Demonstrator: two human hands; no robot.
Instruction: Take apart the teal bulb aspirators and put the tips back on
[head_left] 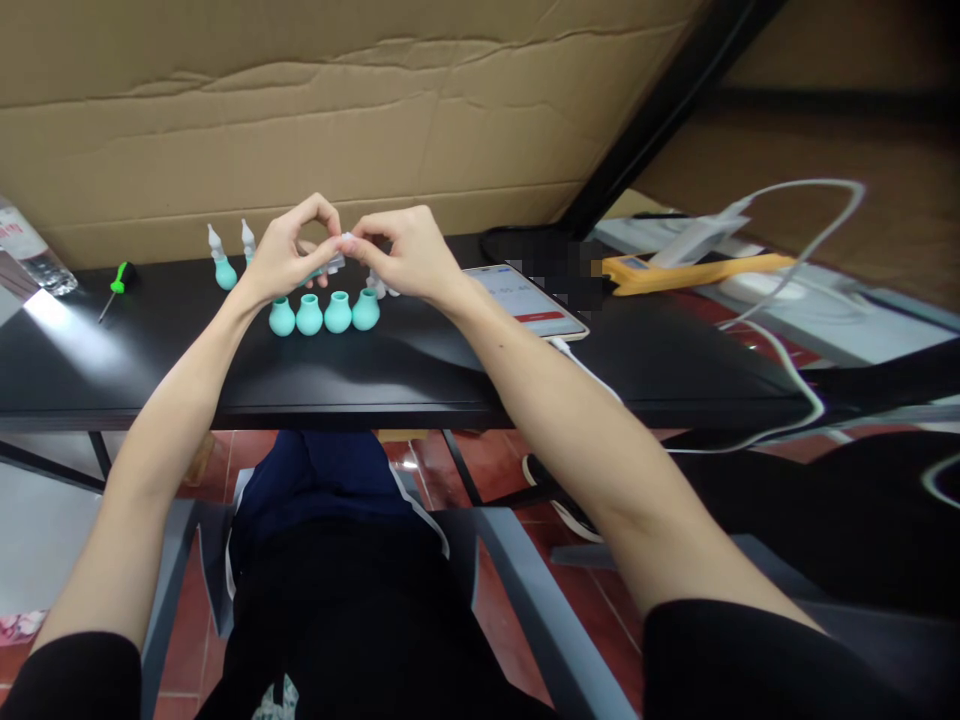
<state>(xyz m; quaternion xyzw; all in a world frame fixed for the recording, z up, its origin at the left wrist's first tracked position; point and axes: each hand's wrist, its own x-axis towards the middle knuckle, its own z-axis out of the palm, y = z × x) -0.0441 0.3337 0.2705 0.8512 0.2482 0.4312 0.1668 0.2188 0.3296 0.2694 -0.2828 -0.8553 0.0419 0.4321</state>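
Note:
Above the black tabletop, my left hand (pixel 289 250) is closed in a pinch, with a teal-and-whitish nasal aspirator (pixel 324 270) partly hidden under its fingers. My right hand (pixel 409 250) meets it fingertip to fingertip, pinching a small whitish plastic piece (pixel 347 238). How the two parts join is hidden by my fingers. Several open-necked teal rubber bulbs (pixel 337 314) stand in a row just below my hands. Two aspirators with clear tips stand left of my left hand, one in full view (pixel 224 268), the other (pixel 248 240) partly covered. Some whitish plastic pieces (pixel 379 286) lie under my right hand.
A green-handled screwdriver (pixel 118 283) and a water bottle (pixel 34 250) are at the left. A phone (pixel 529 305) with a white cable (pixel 589 368) lies right of my hands. Further right is a yellow device (pixel 697 272). A cardboard wall (pixel 337 150) rises behind the table.

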